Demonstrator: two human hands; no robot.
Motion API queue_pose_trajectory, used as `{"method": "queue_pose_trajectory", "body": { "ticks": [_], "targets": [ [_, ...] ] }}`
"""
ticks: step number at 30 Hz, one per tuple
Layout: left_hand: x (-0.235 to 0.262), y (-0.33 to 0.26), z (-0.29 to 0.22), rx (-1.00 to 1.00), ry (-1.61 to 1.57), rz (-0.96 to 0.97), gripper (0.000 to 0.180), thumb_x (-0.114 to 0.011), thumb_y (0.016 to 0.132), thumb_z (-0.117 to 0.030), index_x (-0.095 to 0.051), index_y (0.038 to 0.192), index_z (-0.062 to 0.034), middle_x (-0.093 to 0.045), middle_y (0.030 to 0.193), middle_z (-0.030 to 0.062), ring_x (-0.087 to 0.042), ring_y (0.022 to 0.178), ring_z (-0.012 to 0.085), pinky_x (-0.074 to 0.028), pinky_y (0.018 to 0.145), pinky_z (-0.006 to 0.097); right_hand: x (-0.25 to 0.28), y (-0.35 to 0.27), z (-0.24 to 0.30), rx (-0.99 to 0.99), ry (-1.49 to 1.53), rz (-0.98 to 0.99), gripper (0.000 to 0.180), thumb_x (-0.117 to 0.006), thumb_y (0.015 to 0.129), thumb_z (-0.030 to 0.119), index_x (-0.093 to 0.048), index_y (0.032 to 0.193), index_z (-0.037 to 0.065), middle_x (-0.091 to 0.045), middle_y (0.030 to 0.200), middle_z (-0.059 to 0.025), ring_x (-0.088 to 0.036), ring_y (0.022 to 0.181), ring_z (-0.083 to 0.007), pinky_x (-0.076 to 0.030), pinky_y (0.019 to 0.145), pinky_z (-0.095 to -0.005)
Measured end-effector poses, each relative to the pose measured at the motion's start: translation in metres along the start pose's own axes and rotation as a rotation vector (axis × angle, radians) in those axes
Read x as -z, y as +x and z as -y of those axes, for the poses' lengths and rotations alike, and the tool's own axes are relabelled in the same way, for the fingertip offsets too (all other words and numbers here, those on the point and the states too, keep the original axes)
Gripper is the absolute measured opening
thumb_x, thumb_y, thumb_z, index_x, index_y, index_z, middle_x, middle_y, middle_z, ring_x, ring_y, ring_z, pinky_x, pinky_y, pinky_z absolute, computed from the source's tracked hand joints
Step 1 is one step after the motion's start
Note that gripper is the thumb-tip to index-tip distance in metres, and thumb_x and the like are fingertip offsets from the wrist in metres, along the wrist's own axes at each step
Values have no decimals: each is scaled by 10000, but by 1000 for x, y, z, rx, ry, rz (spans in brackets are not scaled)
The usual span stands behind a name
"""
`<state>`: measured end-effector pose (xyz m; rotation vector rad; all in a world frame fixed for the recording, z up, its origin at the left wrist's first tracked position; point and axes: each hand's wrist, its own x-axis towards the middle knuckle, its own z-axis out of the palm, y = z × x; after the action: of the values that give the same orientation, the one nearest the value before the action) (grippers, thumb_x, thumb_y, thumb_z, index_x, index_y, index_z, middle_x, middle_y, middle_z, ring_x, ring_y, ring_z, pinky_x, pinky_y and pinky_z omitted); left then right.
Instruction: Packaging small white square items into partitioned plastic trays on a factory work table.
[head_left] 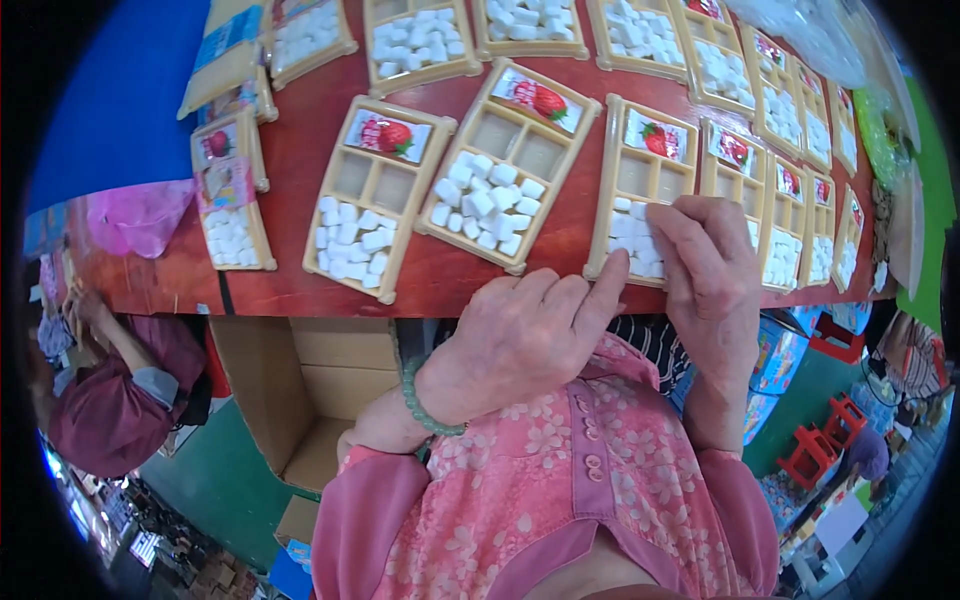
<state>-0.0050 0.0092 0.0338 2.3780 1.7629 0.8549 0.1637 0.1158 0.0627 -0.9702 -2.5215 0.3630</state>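
Note:
A cream plastic tray (603, 215) lies before me at the table's near edge. White marshmallow-like pieces (632, 235) fill its near compartment, two middle compartments are bare, and a strawberry-printed packet (660, 137) sits in the far one. My right hand (712, 275) is bent over the tray's right side, fingertips pressed together among the white pieces; what they pinch is hidden. My left hand (525, 335) has its index finger stretched to the tray's near left corner. Its other fingers curl under, so anything inside them is out of sight. A green bead bracelet (412, 395) circles my left wrist.
Similar trays (510, 165) stand close on the left, right and far side of the red table (290, 180). A pink plastic bag (140, 215) is at the left. Below the edge is an open cardboard box (270, 400). Another person (115, 400) works at far left.

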Motion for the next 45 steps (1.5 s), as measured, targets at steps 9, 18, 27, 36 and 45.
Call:
{"method": "queue_pose_trajectory", "body": {
  "ticks": [9, 18, 27, 36, 45],
  "targets": [
    [24, -45, 29, 211, -24, -313, 435, -793, 782, -59, -682, 1199, -13, -455, 605, 16, -475, 485, 173, -392, 452, 326, -23, 34, 46, 140, 131, 102, 228, -729, 813, 66, -676, 1033, 38, -623, 916, -93, -586, 858, -288, -462, 770, -401],
    [42, -41, 51, 273, 86, -377, 366, -763, 823, -70, -681, 1179, -40, -562, 660, 42, -575, 546, 210, -452, 492, 343, -40, 41, 57, 220, 63, 108, 192, -730, 828, 99, -681, 1011, 73, -606, 924, -64, -570, 887, -259, -420, 817, -384],
    [40, -30, 35, 391, 26, -213, 306, -761, 827, -55, -704, 1127, -52, -628, 708, 90, -617, 595, 238, -478, 535, 353, -35, 41, 43, 199, 115, 140, 187, -733, 820, 103, -708, 1004, 84, -617, 930, -50, -578, 906, -251, -416, 857, -391],
    [15, -30, 29, 297, 7, -261, 320, -778, 815, -125, -681, 1100, -17, -566, 684, 46, -588, 576, 203, -470, 518, 338, -29, 41, 30, 198, 50, 149, 205, -719, 818, 81, -715, 1023, 94, -632, 942, -52, -582, 917, -257, -421, 869, -381],
    [8, -18, 33, 367, -90, -366, 369, -755, 837, -86, -651, 1186, -25, -622, 734, 80, -628, 618, 240, -496, 547, 362, -22, 37, 27, 169, 148, 78, 214, -726, 831, 99, -714, 1045, 89, -641, 936, -64, -594, 914, -247, -417, 872, -384]
  ]
}}
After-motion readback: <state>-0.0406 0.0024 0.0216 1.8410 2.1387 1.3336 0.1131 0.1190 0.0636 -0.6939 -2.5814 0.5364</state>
